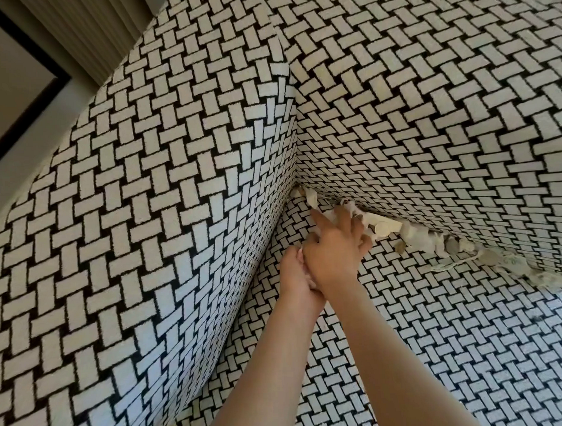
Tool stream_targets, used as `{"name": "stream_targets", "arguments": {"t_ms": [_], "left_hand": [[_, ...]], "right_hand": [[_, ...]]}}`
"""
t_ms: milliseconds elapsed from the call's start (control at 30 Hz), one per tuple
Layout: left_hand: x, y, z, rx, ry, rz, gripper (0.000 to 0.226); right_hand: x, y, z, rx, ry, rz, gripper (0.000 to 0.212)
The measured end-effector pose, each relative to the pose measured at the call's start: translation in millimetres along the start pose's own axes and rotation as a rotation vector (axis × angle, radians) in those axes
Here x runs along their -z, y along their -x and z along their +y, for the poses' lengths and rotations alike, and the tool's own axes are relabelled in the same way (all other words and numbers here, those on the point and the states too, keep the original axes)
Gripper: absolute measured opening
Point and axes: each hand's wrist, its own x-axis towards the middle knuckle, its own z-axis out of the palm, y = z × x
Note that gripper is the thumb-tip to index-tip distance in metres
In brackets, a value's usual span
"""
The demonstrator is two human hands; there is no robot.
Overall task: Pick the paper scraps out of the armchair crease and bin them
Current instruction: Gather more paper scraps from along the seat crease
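Right hand (332, 259) over left hand (294, 276), scraps (414, 237)

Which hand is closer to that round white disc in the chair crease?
Right. The right hand is at the crease, just left of the disc; the left hand is farther back, against the right wrist.

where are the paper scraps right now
In the head view the paper scraps sit wedged in the crease between the armchair seat and backrest, right of centre, trailing rightward from the corner where the right hand grips some.
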Motion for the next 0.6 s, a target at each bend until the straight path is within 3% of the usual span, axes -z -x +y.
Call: {"name": "stream_targets", "arguments": {"t_ms": [100,267,400,600], "left_hand": [[-4,-2,0,0.016,-0.022,0.046,0.038],[0,-11,-3,0.022,0.031,0.015,0.032],[0,-15,-3,0.032,0.012,-0.007,0.027],[-10,-18,-1,-0.022,-0.06,0.019,0.029]], "right_hand": [[4,-5,8,0.025,-0.102,0.131,0.041],[2,-14,25,0.019,-0.195,0.211,0.019],[11,-17,23,-0.141,-0.515,0.302,0.02],[32,-18,18,-0.445,-1.036,0.29,0.036]]}}
